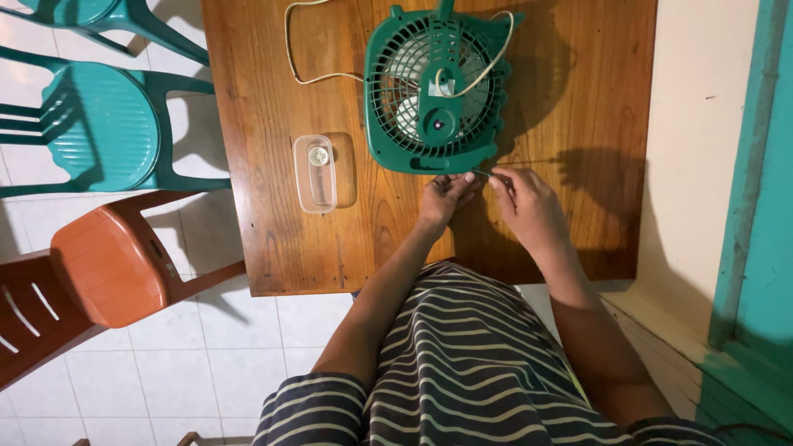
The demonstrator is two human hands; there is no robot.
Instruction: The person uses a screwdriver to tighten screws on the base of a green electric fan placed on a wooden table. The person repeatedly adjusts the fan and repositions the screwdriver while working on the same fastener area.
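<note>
A green box fan [435, 91] lies flat on the wooden table [273, 239], its grille up and its white cord [291, 49] looped over it and across the table. My left hand [444, 196] rests at the fan's near edge, fingers curled against the frame. My right hand [529, 202] is beside it, fingers pinched on a thin metal tool [483, 173] whose tip meets the fan's lower edge.
A small clear plastic box [315, 173] with a round part inside sits left of the fan. Two teal plastic chairs [99, 124] and a red-brown chair [107, 272] stand to the left on white floor tiles. A cream and teal wall [727, 165] borders the right.
</note>
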